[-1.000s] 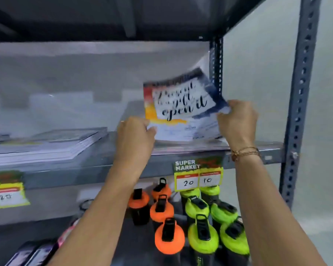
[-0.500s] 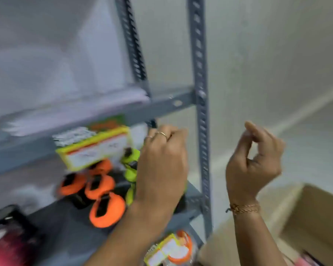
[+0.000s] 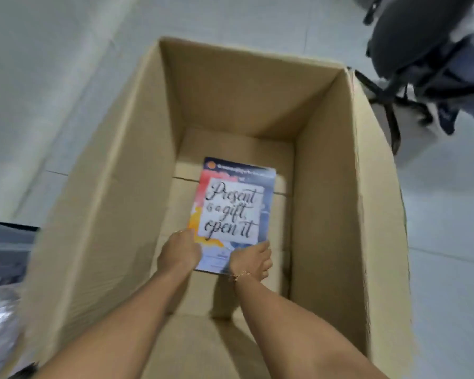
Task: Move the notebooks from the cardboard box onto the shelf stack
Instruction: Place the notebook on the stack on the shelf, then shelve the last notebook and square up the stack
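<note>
A tall open cardboard box [image 3: 115,192] stands on the floor below me. On its bottom lies a notebook [image 3: 234,206] with a colourful cover reading "Present is a gift, open it". Both my arms reach down into the box. My left hand [image 3: 179,251] grips the notebook's near left edge. My right hand [image 3: 253,259] holds its near right corner, a thin bracelet at the wrist. The shelf stack is out of view.
A dark office chair [image 3: 422,50] on a wheeled base stands past the box at the upper right. Part of the grey shelf unit [image 3: 3,250] and blurred goods show at the left edge. Pale tiled floor [image 3: 449,242] surrounds the box.
A second ago both hands laid a notebook on the shelf. They then let go and swung right and down, and now hold another notebook inside the box.
</note>
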A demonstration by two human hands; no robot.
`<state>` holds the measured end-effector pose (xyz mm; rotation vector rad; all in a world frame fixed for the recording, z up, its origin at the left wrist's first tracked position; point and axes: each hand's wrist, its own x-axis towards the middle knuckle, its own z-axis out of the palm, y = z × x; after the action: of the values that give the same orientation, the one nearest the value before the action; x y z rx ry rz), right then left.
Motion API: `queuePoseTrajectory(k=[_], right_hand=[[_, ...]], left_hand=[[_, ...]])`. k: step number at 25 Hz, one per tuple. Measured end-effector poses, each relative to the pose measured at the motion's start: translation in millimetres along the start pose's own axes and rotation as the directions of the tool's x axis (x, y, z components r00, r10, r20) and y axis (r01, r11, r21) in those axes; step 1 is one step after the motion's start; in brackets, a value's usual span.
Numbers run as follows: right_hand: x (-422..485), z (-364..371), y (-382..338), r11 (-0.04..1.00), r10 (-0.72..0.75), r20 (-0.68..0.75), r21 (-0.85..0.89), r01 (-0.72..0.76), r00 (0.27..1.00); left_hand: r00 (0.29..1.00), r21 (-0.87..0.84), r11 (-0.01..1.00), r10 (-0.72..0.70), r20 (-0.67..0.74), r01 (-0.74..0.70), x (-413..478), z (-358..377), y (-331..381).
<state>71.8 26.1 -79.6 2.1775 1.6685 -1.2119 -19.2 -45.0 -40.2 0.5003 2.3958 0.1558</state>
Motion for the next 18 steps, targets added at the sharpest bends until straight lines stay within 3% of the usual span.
queuePoseTrajectory(k=[2, 7, 9, 11, 13, 15, 18], right_hand=[[17, 16, 21, 0.997, -0.020, -0.030, -0.080, 0.018, 0.999], [22, 32, 29, 0.993, -0.101, -0.117, -0.075, 0.093, 0.988], [22, 25, 16, 1.000, -0.019, -0.130, 0.009, 0.020, 0.991], [28, 9, 2, 0.976, 0.158, -0.115, 0.168, -0.138, 0.981], [32, -9, -11, 0.913, 0.276, -0.055, 0.326, -0.244, 0.960], [22, -23, -21, 0.876, 0.290, 0.014, 0.398, -0.271, 0.957], [-29, -39, -34, 0.840, 0.148, -0.019, 0.531, -0.115, 0.989]], left_hand=[[0.987, -0.027, 0.989, -0.141, 0.076, 0.144, 16, 34, -17], [0.952, -0.119, 0.947, -0.305, -0.030, 0.299, 21, 58, -22], [0.930, -0.161, 0.918, -0.369, -0.005, 0.363, 29, 56, -20], [0.922, -0.169, 0.908, -0.387, 0.013, 0.383, 32, 50, -21], [0.948, -0.131, 0.941, -0.317, -0.019, 0.312, 25, 40, -19], [0.975, -0.087, 0.979, -0.192, -0.111, 0.183, 8, 19, -11], [0.961, -0.147, 0.989, -0.055, -0.270, 0.015, -43, -43, -5]])
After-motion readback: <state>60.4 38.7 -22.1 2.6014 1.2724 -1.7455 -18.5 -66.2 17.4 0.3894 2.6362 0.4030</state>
